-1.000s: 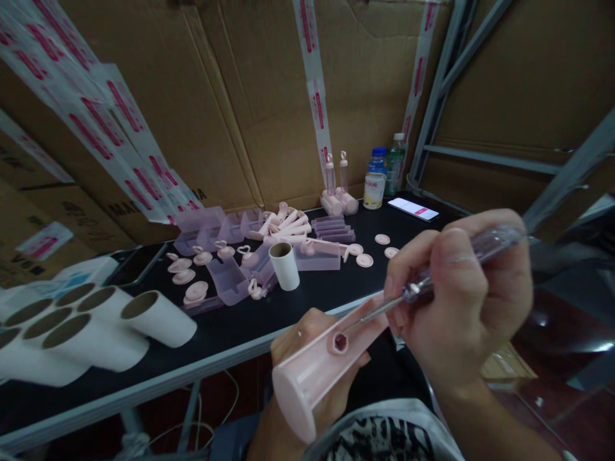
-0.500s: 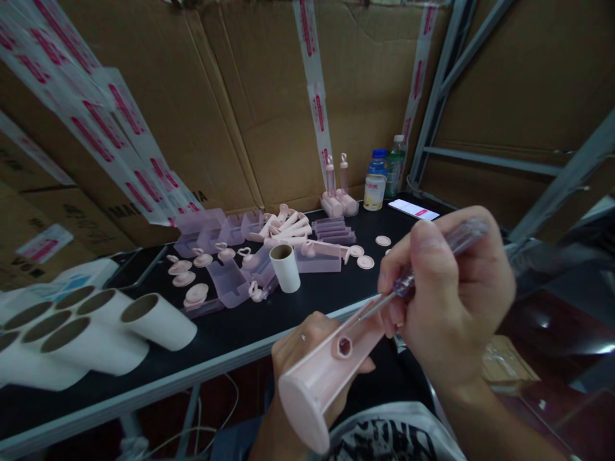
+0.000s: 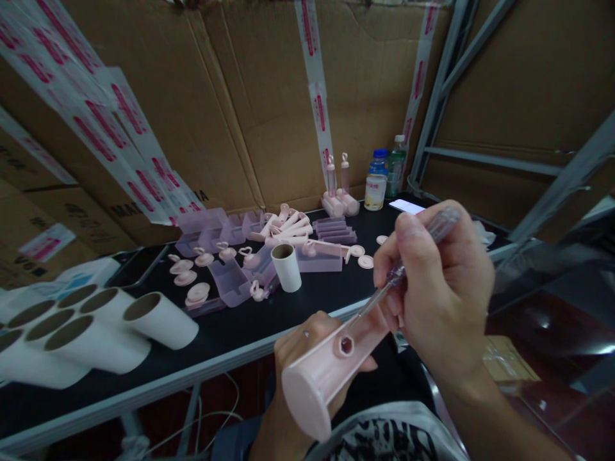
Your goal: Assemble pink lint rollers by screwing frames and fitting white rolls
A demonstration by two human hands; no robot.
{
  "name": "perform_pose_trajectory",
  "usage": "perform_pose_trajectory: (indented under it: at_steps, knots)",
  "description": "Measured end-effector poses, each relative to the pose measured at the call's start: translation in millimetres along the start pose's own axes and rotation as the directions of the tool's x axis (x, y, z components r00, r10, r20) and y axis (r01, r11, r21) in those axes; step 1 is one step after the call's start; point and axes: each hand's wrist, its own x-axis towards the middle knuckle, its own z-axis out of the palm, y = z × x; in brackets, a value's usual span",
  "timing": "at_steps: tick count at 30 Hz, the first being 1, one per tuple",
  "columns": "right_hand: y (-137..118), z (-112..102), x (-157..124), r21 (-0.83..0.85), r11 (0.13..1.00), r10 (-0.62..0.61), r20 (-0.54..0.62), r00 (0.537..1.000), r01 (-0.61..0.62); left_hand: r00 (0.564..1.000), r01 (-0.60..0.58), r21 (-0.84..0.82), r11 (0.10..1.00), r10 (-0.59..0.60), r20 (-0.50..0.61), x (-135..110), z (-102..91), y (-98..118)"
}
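My left hand (image 3: 307,339) is wrapped round a pale pink plastic half-tube part (image 3: 327,378), its open side facing up and its round end cap towards me. Inside it rises a small hexagonal collar (image 3: 346,346) with a dark hole. My right hand (image 3: 437,282) grips a screwdriver (image 3: 394,276) with a clear purplish handle. The thin shaft slants down into the half-tube, and its tip is just beyond the collar, near its rim. Whether tip and collar touch, I cannot tell. Part of the handle is hidden by my right fingers.
On the black table (image 3: 250,326) lie purple translucent trays (image 3: 230,282), a heap of pink parts (image 3: 288,224) and round pink lids (image 3: 198,293). White cardboard tubes (image 3: 161,320) stand at the left, with a single tube (image 3: 287,269) mid-table. Bottles (image 3: 376,182) and a phone (image 3: 406,206) sit behind.
My right hand has moved a little left with the screwdriver, bringing its tip closer to the collar. The half-tube in my left hand has shifted slightly right and up.
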Motion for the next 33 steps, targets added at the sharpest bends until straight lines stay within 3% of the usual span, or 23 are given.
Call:
perform_pose_trajectory:
  at_steps: [5, 7, 9, 11, 12, 14, 15, 16, 17, 18, 19, 23, 24, 25, 27, 29, 30, 33]
  knots:
    - [4, 2, 2, 0.072, 0.995, 0.063, 0.023, 0.998, -0.065, 0.994, 0.091, -0.090, 0.992, -0.085, 0.061, -10, 2.7, -9]
    - [0, 1, 6, 0.170, 0.985, 0.010, -0.117, 0.993, 0.010, 0.993, 0.105, -0.152, 0.983, -0.096, 0.067, -15, 4.9, -17]
    - [-7, -6, 13, 0.232, 0.958, -0.087, -0.327, 0.941, 0.169, 0.992, 0.118, -0.183, 0.976, -0.109, 0.060, -19, 6.2, -24]
    - [-13, -20, 19, 0.211, 0.937, -0.178, -0.393, 0.902, 0.277, 0.991, 0.134, -0.185, 0.974, -0.131, 0.027, -20, 6.0, -28]
    - [-15, -29, 22, 0.180, 0.943, -0.215, -0.318, 0.923, 0.281, 0.989, 0.145, -0.179, 0.973, -0.144, 0.016, -20, 5.5, -30]
    - [-14, -48, 26, 0.046, 0.979, -0.203, 0.090, 0.975, 0.199, 0.987, 0.162, -0.153, 0.975, -0.163, 0.004, -18, 4.2, -30]
    - [-10, -55, 27, -0.052, 0.985, -0.138, 0.347, 0.927, 0.166, 0.986, 0.163, -0.137, 0.977, -0.164, 0.003, -18, 3.7, -30]
    - [-6, -62, 28, -0.149, 0.975, -0.053, 0.556, 0.829, 0.163, 0.987, 0.160, -0.123, 0.979, -0.161, 0.007, -17, 3.6, -30]
    - [-1, -66, 27, -0.229, 0.958, 0.034, 0.690, 0.723, 0.174, 0.988, 0.157, -0.111, 0.981, -0.157, 0.011, -17, 3.8, -31]
    - [4, -68, 26, -0.276, 0.942, 0.092, 0.759, 0.644, 0.191, 0.988, 0.152, -0.100, 0.983, -0.151, 0.017, -18, 4.4, -31]
    - [9, -68, 24, -0.297, 0.933, 0.117, 0.784, 0.609, 0.202, 0.989, 0.151, -0.087, 0.985, -0.149, 0.024, -18, 5.1, -32]
    - [19, -60, 16, -0.275, 0.932, 0.085, 0.798, 0.596, 0.236, 0.979, 0.201, -0.043, 0.979, -0.203, -0.026, -20, 6.5, -35]
    - [20, -59, 16, -0.270, 0.926, 0.060, 0.795, 0.604, 0.264, 0.976, 0.211, -0.047, 0.976, -0.213, -0.044, -20, 5.9, -34]
    - [22, -60, 19, -0.285, 0.913, 0.035, 0.768, 0.640, 0.293, 0.972, 0.226, -0.062, 0.972, -0.229, -0.057, -18, 4.8, -33]
    - [30, -67, 34, -0.391, 0.860, -0.012, 0.627, 0.779, 0.327, 0.953, 0.280, -0.140, 0.950, -0.292, -0.075, -15, 1.6, -29]
    - [46, -82, 60, -0.580, 0.762, -0.016, 0.425, 0.905, 0.286, 0.918, 0.353, -0.277, 0.894, -0.388, -0.080, -10, -2.3, -25]
    - [56, -91, 75, -0.679, 0.691, 0.016, 0.358, 0.934, 0.248, 0.896, 0.383, -0.344, 0.857, -0.435, -0.088, -7, -4.4, -24]
    - [89, -113, 120, -0.883, 0.431, 0.197, 0.293, 0.936, 0.185, 0.872, 0.398, -0.401, 0.825, -0.476, -0.115, -1, -10.5, -26]
